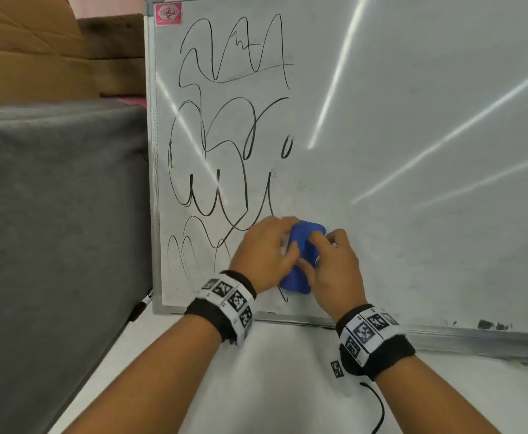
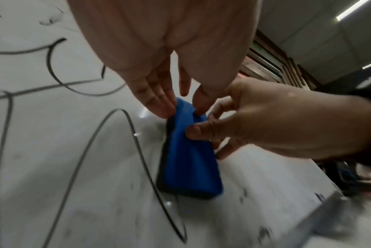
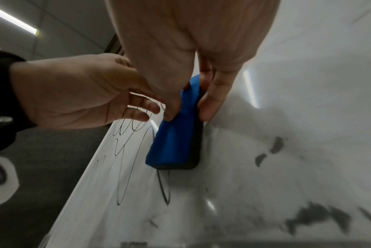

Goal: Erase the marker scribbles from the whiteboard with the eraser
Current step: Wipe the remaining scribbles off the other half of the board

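The whiteboard (image 1: 412, 151) leans upright, and black marker scribbles (image 1: 212, 145) cover its left part. Its right part is wiped, with grey smears. A blue eraser (image 1: 301, 255) with a dark felt face lies flat against the board's lower middle, at the right edge of the scribbles. My left hand (image 1: 287, 236) pinches the eraser's upper end between fingertips and thumb. My right hand (image 1: 314, 249) grips its sides, thumb on the left and fingers on the right. The left wrist view shows the eraser (image 2: 188, 159) under my left hand (image 2: 183, 109). The right wrist view shows the eraser (image 3: 174, 142) in my right hand (image 3: 188, 112).
A black marker (image 1: 143, 303) lies by the board's lower left corner. A grey cushioned block (image 1: 53, 198) stands just left of the board, with brown boxes (image 1: 28, 48) behind it. The board rests on a white tabletop (image 1: 272, 371). Dark ink smudges (image 1: 491, 325) mark the bottom frame at the right.
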`<state>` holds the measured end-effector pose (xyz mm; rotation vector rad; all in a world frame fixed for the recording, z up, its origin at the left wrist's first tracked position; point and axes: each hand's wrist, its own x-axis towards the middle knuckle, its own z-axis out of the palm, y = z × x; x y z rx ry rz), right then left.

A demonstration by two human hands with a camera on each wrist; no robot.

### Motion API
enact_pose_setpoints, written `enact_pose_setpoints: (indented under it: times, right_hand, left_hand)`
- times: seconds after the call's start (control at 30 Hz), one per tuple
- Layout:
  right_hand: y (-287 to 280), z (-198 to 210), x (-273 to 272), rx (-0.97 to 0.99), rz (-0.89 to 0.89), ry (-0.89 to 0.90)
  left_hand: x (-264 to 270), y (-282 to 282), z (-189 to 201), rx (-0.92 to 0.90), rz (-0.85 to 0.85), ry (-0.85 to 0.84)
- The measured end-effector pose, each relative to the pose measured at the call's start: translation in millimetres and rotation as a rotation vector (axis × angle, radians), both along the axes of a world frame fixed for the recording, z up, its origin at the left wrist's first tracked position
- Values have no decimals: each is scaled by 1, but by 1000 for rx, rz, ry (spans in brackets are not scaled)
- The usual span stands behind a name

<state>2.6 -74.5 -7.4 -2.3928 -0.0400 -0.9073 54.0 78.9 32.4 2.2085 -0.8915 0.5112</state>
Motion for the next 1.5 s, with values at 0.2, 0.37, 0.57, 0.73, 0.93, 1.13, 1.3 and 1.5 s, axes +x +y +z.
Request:
enact_pose_setpoints:
  times: [0.2, 0.37, 0.57, 0.73, 0.93, 1.13, 1.3, 1.5]
  right_hand:
    - [-20, -24, -15, -17, 130, -12]
    - [-41, -29, -25, -44, 237, 21]
    - [-64, -30, -35, -222, 223, 211]
    - [-74, -24, -46, -426, 141, 395]
    - [-72, -21, -50, -532, 139, 499]
    - [-77, -29, -62, -561, 152, 569]
    - [-76, -26, -62, -559, 128, 538]
    - [-76, -28, -60, -540, 137, 541]
  left_hand:
    - [-24, -17, -31, 82, 69, 56]
    - [-29, -30, -35, 200, 213, 16]
    - [-25, -40, -45, 266, 206, -43]
    - [-26, -30, -53, 445, 153, -180]
    - [-29, -4, -72, 539, 180, -204]
    - [-28, 24, -81, 589, 221, -126]
    - [-25, 26, -83, 575, 240, -161]
    - [-17, 44, -81, 705, 142, -348]
